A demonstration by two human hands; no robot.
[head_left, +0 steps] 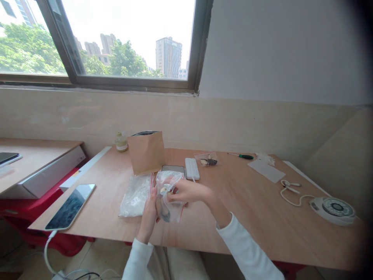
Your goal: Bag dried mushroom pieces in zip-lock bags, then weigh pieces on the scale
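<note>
A clear zip bag (pixel 174 214) with a red seal line is held up over the front of the table. My left hand (pixel 149 208) grips it from the left side. Fingers of my right hand (pixel 186 191) reach into the bag's mouth and are curled around something there. Small tan and grey pieces (pixel 164 206) show through the plastic, too blurred to name. Left of my hands lies a stack of clear plastic bags (pixel 135 198). Behind them stands an open brown paper pouch (pixel 146 153).
Behind the bag lie a dark-screened phone (pixel 174 168) and a white power bank (pixel 192 168). Farther back are another zip bag (pixel 208 159), a green screwdriver (pixel 245 156) and a small bottle (pixel 121 142). A charging phone (pixel 71 207) is left; a white fan (pixel 332 210) is right.
</note>
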